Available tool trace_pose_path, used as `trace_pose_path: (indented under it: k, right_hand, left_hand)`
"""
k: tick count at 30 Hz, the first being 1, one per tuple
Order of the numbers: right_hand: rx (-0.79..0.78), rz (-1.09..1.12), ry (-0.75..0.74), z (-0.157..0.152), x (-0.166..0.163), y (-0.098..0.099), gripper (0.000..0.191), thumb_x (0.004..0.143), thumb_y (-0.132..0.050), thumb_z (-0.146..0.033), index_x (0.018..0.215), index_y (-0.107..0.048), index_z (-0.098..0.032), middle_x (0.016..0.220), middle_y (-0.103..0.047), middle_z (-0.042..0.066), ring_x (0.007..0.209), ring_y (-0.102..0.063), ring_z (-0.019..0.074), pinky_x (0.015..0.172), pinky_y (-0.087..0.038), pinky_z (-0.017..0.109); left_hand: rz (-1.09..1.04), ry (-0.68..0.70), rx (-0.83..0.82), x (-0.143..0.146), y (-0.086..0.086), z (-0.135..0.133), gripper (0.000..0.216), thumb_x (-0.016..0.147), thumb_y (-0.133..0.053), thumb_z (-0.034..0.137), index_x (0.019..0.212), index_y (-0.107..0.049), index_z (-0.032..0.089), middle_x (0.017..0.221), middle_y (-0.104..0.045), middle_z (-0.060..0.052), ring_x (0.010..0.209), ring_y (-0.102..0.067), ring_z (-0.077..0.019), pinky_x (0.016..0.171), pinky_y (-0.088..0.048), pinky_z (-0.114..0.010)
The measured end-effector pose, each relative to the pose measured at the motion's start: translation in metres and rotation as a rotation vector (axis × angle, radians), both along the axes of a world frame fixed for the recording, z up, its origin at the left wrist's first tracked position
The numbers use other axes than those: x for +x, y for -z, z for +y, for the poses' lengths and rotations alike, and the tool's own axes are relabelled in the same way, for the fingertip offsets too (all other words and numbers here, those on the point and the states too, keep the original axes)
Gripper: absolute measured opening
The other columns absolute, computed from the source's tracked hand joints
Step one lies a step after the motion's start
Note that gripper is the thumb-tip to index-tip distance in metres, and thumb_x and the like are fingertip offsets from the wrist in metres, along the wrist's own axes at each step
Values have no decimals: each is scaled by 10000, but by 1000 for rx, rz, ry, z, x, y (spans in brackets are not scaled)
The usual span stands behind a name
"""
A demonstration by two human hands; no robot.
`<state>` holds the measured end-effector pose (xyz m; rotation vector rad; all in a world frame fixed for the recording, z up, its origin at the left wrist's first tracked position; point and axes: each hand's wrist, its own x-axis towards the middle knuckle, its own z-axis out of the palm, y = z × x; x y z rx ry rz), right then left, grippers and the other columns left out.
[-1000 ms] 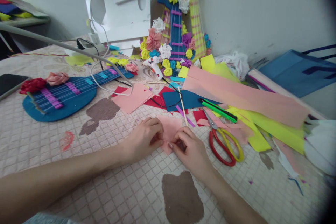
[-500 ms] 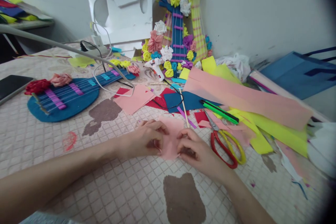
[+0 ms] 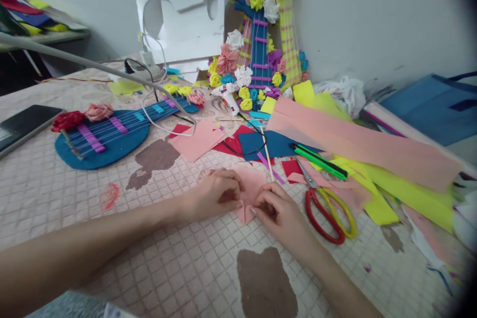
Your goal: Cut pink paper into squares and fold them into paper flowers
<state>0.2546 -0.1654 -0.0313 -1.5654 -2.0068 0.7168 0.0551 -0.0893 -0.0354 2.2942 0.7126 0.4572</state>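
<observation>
A small piece of pink paper (image 3: 250, 185) lies on the quilted cloth between my two hands. My left hand (image 3: 213, 198) pinches its left edge with fingers curled. On the paper's lower right edge my right hand (image 3: 280, 213) pinches too, fingertips pressed together. Red and yellow scissors (image 3: 325, 204) lie just right of my right hand. A thin wooden stick (image 3: 267, 154) lies beyond the paper.
A blue paper guitar (image 3: 108, 134) with roses lies at the left, a phone (image 3: 22, 124) further left. Upright flower-covered guitars (image 3: 261, 49), a white glue gun (image 3: 228, 96) and cables stand behind. Pink, yellow, blue and red sheets (image 3: 357, 149) and a green marker (image 3: 320, 161) cover the right.
Both hands have stayed on the pink paper, shifting their fingers slightly along its edges. The view has drifted a little to the left and down.
</observation>
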Motion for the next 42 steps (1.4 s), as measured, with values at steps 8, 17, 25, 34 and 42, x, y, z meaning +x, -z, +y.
trace_pose_path:
  k: [8, 17, 25, 34, 42]
  right_hand:
    - [45, -45, 53, -1, -5, 5, 130, 837, -552, -174, 716, -515, -204, 842, -509, 8, 700, -528, 128, 589, -405, 251]
    - [55, -46, 73, -1, -6, 7, 128, 835, -565, -174, 719, -519, -202, 834, -511, 3, 699, -525, 125, 605, -406, 256]
    - [-29, 19, -12, -1, 1, -2, 134, 764, -591, -98, 815, -560, -218, 945, -508, 9, 747, -546, 121, 636, -445, 245]
    - [-164, 115, -198, -1, 20, -9, 237, 753, -522, 4, 815, -576, -218, 1089, -467, 16, 897, -550, 127, 730, -462, 240]
    - [-109, 113, -70, 0, 8, -7, 113, 824, -560, -103, 757, -545, -194, 929, -489, 4, 682, -501, 97, 606, -409, 241]
  left_hand:
    - [25, -93, 51, 6, 5, -8, 76, 729, -652, 142, 720, -579, 159, 1006, -606, -34, 955, -535, -209, 856, -368, -366]
    - [46, -94, 45, 8, 4, -8, 103, 728, -679, 189, 714, -580, 162, 988, -607, -28, 940, -527, -213, 815, -341, -365]
    - [40, 39, -3, 0, -4, 0, 138, 727, -692, 238, 849, -643, 196, 1061, -591, -34, 1018, -525, -217, 878, -359, -358]
    - [69, 286, -38, -13, -14, 13, 51, 767, -662, 167, 751, -675, 214, 1211, -539, -35, 1143, -486, -232, 975, -319, -371]
    - [23, 212, -53, -8, -14, 14, 59, 792, -620, 135, 742, -593, 149, 1130, -581, -46, 1022, -556, -174, 895, -396, -290]
